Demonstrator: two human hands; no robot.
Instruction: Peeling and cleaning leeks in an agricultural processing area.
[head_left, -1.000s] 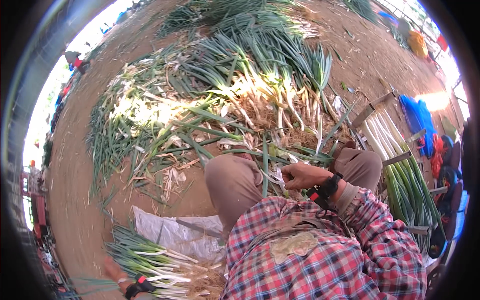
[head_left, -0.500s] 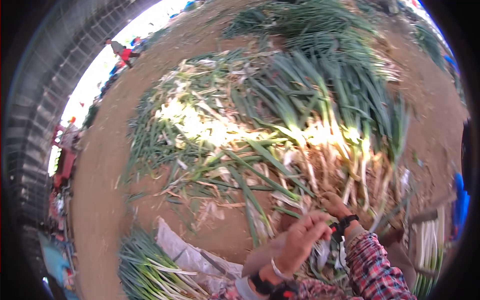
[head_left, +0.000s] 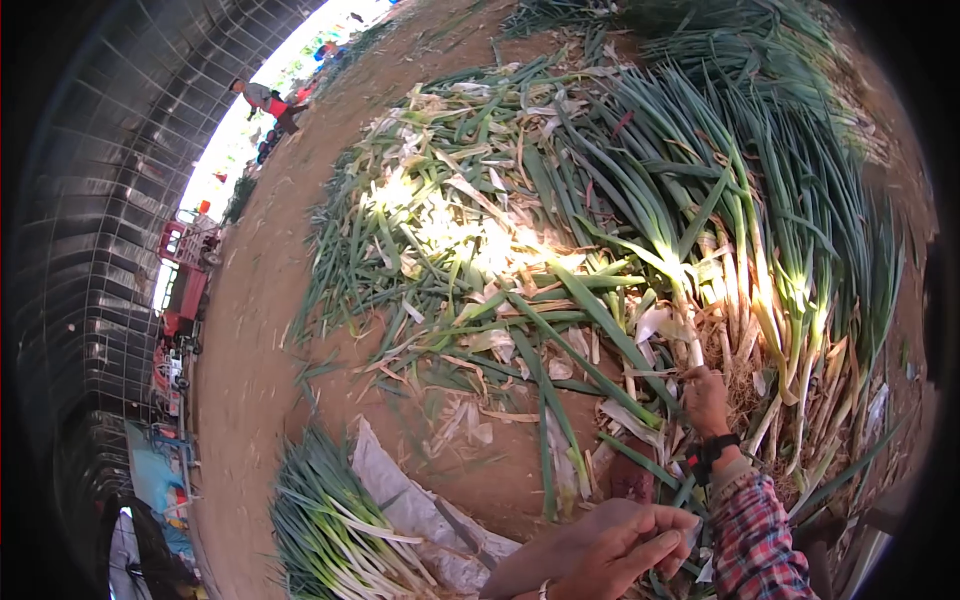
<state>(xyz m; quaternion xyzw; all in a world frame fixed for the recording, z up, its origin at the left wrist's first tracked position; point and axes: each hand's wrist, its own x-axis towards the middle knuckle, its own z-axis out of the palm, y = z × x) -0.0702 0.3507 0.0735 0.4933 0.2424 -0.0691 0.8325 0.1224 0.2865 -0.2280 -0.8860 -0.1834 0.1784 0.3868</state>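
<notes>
My right hand reaches forward with its fingers closed around the white lower stem of a green onion, just above its roots. That stalk leans at the near edge of a big pile of green onions with long dark-green leaves. Closer to me, my left hand is loosely closed, thumb toward the bent fingers, and nothing shows in it. Between and under my hands lie cut leaves and peelings, partly hidden by the hands.
Trimmed leaves and dry skins form a wide heap at centre left. A bundle of cleaned green onions rests by a whitish sheet at lower left. Bare soil runs along the left, where a person walks far off.
My right hand has moved forward and taken hold of a green onion stem. My left hand has dropped lower in view. The view has shifted, and the pile appears farther right.
</notes>
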